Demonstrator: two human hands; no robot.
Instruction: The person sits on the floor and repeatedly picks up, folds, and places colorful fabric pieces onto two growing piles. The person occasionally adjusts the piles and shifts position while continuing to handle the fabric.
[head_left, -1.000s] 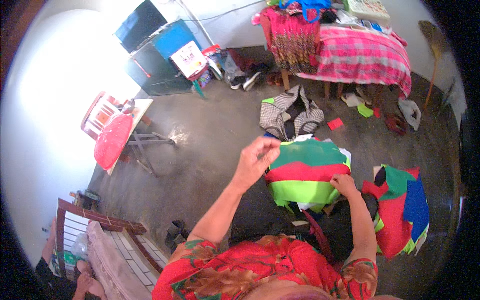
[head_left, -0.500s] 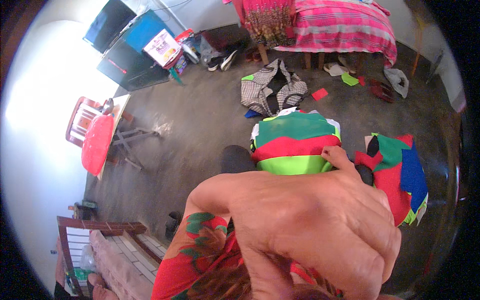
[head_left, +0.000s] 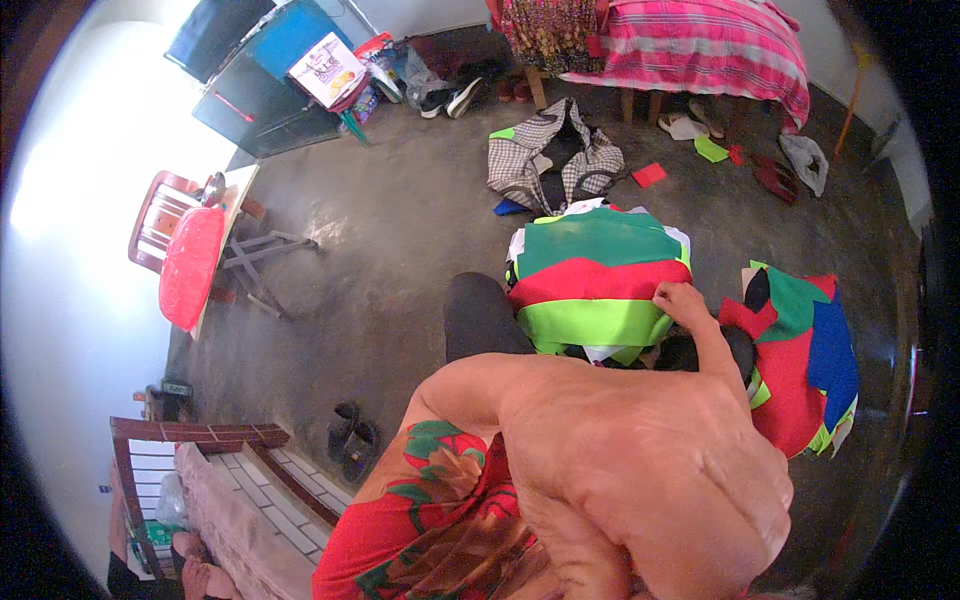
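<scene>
Green, red and lime cloth (head_left: 601, 279) tops the scrap pile (head_left: 517, 244), right hand (head_left: 683, 302) loosely curled at the cloth's right edge (can't tell if it's pinching any). Left hand (head_left: 655, 465) is up by the camera, fingers hidden, so can't tell how open or what it holds.

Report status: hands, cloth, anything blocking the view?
Left hand very close up, hold unclear. Right hand at right edge of green, red and lime cloth. Left hand blocks much of lower view.

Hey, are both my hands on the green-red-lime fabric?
No, your right hand is at the right edge of the green-red-lime fabric, but your left hand is raised close to the camera.
</scene>
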